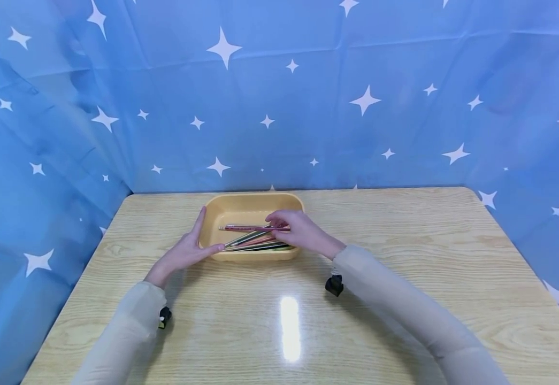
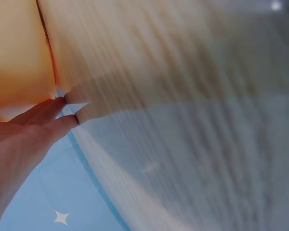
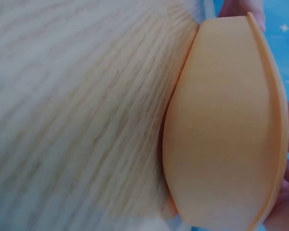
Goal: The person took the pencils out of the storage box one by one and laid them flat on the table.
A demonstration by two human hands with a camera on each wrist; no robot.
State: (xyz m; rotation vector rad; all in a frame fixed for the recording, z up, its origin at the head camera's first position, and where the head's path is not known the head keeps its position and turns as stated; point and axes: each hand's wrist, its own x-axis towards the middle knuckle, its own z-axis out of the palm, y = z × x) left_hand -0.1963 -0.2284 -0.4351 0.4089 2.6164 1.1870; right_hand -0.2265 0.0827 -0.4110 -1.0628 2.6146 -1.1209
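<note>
A pale yellow plastic basket (image 1: 252, 256) stands at the back of the table, with several pencils (image 1: 255, 246) in dark, gold and pink tones lying inside it. My left hand (image 1: 188, 251) rests on its left front corner, fingers straight along the left side and thumb at the front rim. In the left wrist view the fingertips (image 2: 70, 120) reach down beside the basket wall. Over the basket's right part, my right hand (image 1: 296, 230) pinches a dark red pencil (image 1: 245, 228) that lies across above the others. The right wrist view shows mostly the basket's outer wall (image 3: 221, 120), which hides the pencils.
The basket stands on a light wood-grain table (image 1: 385, 240). A blue curtain (image 1: 308, 133) with white stars hangs behind the table and down its left side. A bright reflection lies on the tabletop in front of the basket.
</note>
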